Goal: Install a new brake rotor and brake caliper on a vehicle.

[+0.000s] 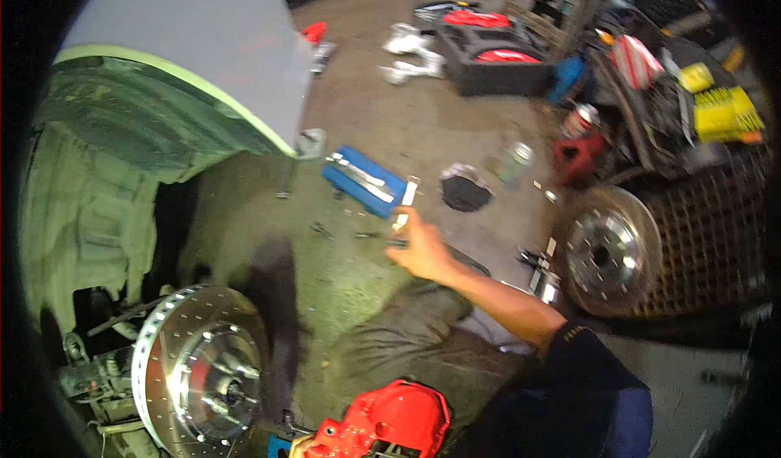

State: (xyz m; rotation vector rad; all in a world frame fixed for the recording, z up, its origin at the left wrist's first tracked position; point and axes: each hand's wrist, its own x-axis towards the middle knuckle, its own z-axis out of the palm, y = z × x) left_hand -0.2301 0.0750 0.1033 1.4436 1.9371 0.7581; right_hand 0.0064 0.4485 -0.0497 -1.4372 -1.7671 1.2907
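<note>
A glossy red brake caliper (396, 417) sits low in front of me. Only the fingers of my left hand (302, 446) show, closed on its left end. My right hand (425, 249) is stretched forward over the floor, thumb and index finger apart. By its index fingertip is a slim, shiny metal tool (411, 191), blurred, beside a blue case (364, 181) with metal strips on top. A thin dark piece (370, 234) lies close to the thumb; whether the hand touches it I cannot tell. To the left, a drilled brake disc (207, 377) is mounted on the wheel hub.
A grey car panel (187, 43) and wheel arch (98, 149) overhang the left. A black case (500, 71) with red pieces, a can (517, 163) and a dark round heap (465, 191) occupy the floor ahead. Another disc (610, 250) leans against a mesh crate (700, 230) at right.
</note>
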